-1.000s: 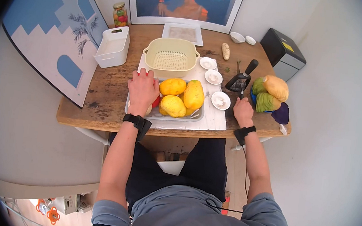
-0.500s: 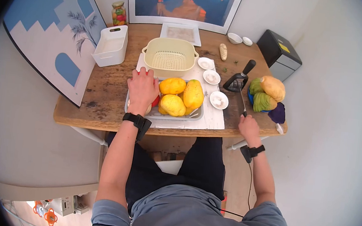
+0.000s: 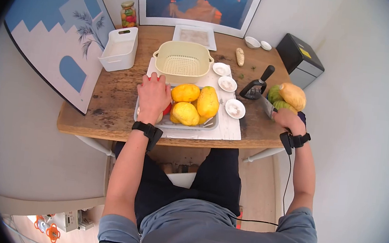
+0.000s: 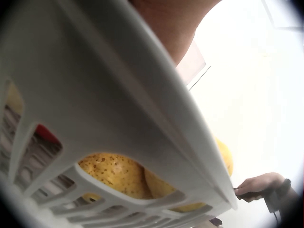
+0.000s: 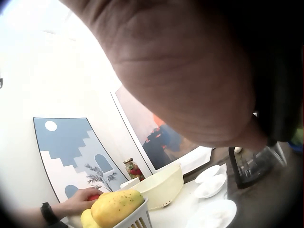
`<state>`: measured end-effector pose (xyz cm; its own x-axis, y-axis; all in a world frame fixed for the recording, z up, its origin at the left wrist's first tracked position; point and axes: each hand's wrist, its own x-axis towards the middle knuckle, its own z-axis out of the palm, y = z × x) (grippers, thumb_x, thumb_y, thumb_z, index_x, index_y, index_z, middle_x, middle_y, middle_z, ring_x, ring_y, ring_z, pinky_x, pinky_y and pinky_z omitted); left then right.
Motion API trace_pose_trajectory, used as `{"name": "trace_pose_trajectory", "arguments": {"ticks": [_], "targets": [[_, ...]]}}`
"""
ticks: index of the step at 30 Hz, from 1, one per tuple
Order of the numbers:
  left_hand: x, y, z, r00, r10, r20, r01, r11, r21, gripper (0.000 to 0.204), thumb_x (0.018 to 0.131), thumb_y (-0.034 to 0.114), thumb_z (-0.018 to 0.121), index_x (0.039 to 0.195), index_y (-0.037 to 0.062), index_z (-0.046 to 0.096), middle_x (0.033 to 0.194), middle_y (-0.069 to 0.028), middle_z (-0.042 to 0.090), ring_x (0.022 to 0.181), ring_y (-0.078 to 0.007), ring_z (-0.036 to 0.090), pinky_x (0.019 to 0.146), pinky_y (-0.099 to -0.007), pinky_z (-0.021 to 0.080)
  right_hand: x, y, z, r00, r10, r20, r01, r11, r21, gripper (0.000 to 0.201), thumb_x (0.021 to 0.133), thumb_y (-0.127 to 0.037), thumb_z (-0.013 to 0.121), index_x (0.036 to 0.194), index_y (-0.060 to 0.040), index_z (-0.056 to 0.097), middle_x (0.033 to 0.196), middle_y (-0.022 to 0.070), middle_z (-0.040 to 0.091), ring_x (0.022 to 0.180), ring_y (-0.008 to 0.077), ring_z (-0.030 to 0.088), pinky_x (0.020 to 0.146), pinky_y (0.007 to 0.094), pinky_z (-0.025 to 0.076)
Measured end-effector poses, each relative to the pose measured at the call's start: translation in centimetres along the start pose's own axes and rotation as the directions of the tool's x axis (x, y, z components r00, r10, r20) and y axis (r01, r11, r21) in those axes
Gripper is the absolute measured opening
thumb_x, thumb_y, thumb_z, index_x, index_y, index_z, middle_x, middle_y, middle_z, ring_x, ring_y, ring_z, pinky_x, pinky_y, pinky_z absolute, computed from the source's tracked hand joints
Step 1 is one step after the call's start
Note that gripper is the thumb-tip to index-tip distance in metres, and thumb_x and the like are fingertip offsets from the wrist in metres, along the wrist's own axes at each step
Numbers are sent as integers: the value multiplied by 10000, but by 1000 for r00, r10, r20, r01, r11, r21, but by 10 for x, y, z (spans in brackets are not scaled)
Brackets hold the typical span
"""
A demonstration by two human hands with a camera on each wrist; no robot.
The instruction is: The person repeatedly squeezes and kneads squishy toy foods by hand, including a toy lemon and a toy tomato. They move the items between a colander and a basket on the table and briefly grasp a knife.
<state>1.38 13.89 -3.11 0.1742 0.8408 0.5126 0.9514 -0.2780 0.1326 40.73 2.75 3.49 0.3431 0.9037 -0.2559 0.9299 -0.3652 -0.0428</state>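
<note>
My right hand (image 3: pixel 290 119) grips a knife (image 3: pixel 268 108) by its dark handle, at the right side of the table. The blade slants up and left toward a black knife sharpener (image 3: pixel 255 89) with an upright handle. My left hand (image 3: pixel 153 97) rests over the left end of a grey slotted basket (image 3: pixel 189 127), fingers spread across something red. Large yellow papaya-like fruits (image 3: pixel 207 101) fill the rest of the basket. In the left wrist view the basket's wall (image 4: pixel 118 95) covers most of the picture, and the left fingers are out of sight.
Behind the basket stands a cream colander (image 3: pixel 184 61). Small white dishes (image 3: pixel 227 83) line the white board's right side. Green and tan vegetables (image 3: pixel 292 96) sit by my right hand. A white bin (image 3: pixel 119 52) and a glass jar (image 3: pixel 128 15) stand back left, a black box (image 3: pixel 300 59) back right.
My right hand drew the knife back from the sharpener toward the table's front edge, then swung right and forward beside the vegetables. My left hand has stayed on the basket.
</note>
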Motion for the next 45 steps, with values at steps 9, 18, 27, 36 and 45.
{"name": "trace_pose_trajectory", "arguments": {"ticks": [9,18,27,36,45], "targets": [[1,-1,3,1000,10,-3,-10,1000,10,254,826,253,609,973,47,634,974,-115,566,946,-311,545,715,-461,495,55,-21,11,1000,-7,-4,7,997,71,481,899,-324,442,627,34,613,536,169,589,604,333,641,643,460,478],[2,0,0,1000,10,16,-11,999,41,255,824,254,611,972,47,625,968,-117,558,938,-307,544,701,-453,504,110,-27,94,889,8,-458,12,999,41,401,925,-320,465,841,30,642,806,212,681,724,366,679,710,442,545],[2,0,1,1000,23,19,-23,999,47,253,828,261,605,972,53,624,968,-110,561,945,-300,545,726,-451,495,99,-40,121,810,118,-575,-89,993,78,356,940,-331,483,870,13,542,753,209,673,706,351,683,619,428,560],[1,1,0,1000,13,15,-13,999,33,262,829,262,607,983,51,629,978,-113,559,953,-306,544,720,-459,499,98,-42,123,818,134,-559,-88,990,109,362,943,-330,477,881,21,538,765,214,674,729,359,682,640,437,559],[1,0,1,1000,-3,10,3,1000,20,259,830,260,606,985,54,632,984,-110,559,953,-310,542,720,-463,495,92,-41,126,813,119,-570,-78,992,96,359,938,-329,488,869,19,540,757,216,672,722,360,681,636,439,558]]}}
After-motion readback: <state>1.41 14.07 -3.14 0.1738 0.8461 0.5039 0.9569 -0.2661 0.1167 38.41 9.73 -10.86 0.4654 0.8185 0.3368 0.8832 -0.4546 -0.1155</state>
